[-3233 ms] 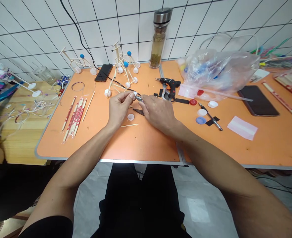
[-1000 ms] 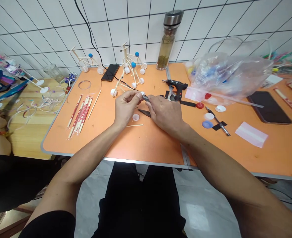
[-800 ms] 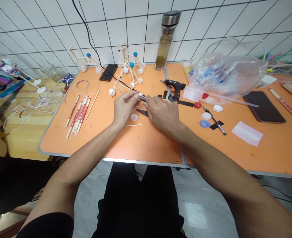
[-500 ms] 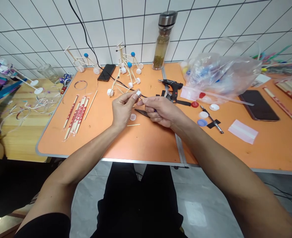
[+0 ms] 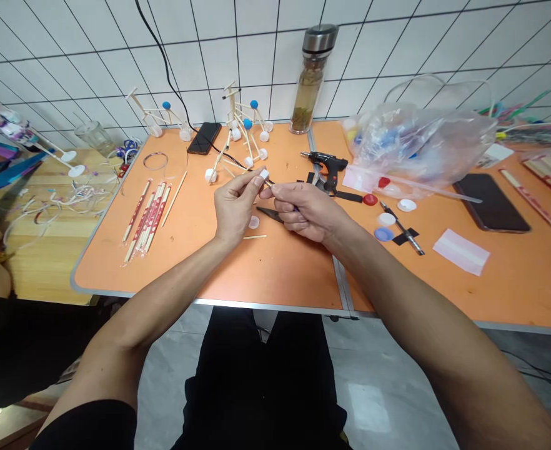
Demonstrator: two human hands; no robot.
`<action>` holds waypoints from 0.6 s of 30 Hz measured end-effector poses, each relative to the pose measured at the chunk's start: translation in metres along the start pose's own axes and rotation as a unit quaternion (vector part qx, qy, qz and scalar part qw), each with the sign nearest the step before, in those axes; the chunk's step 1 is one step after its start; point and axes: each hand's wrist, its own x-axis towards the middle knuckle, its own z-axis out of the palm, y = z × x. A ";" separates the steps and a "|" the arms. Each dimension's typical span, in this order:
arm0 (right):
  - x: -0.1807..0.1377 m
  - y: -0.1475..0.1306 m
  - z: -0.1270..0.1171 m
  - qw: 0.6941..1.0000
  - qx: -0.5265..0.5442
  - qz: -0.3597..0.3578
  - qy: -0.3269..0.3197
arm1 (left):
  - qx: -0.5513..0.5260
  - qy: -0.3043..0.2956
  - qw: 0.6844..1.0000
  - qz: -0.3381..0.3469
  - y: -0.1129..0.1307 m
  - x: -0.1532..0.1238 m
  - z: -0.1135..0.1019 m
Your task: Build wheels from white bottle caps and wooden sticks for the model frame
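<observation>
My left hand pinches a small white bottle cap between thumb and fingertips, above the orange table. My right hand is curled round a thin dark pointed tool whose tip meets the cap. Under my hands lie another white cap, a short wooden stick and a dark pointed piece.
Wrapped chopsticks lie at left. Stick-and-cap models, a black phone and a glass bottle stand at the back. A black glue gun, loose caps, a plastic bag and a second phone are at right.
My right hand has turned from palm-down to a curled grip and lifted slightly with the tool; the left hand keeps hold of the white cap. The view shifted a little.
</observation>
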 end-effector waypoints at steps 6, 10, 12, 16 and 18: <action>0.005 0.008 0.004 0.968 -0.198 -0.098 0.121 | 0.013 -0.016 1.000 -0.002 -0.006 0.007 -0.005; 0.001 0.013 0.010 0.896 -0.410 -0.112 0.131 | 0.039 -0.007 0.999 -0.008 -0.007 0.008 -0.009; -0.001 0.012 0.011 0.876 -0.456 -0.098 0.127 | 0.035 -0.010 0.999 -0.014 -0.007 0.007 -0.008; -0.005 0.004 0.012 0.871 -0.470 -0.082 0.116 | -0.031 -0.014 0.997 -0.063 -0.008 0.010 -0.008; -0.007 0.000 0.012 0.875 -0.466 -0.075 0.106 | -0.073 -0.009 0.991 -0.115 -0.008 0.015 -0.011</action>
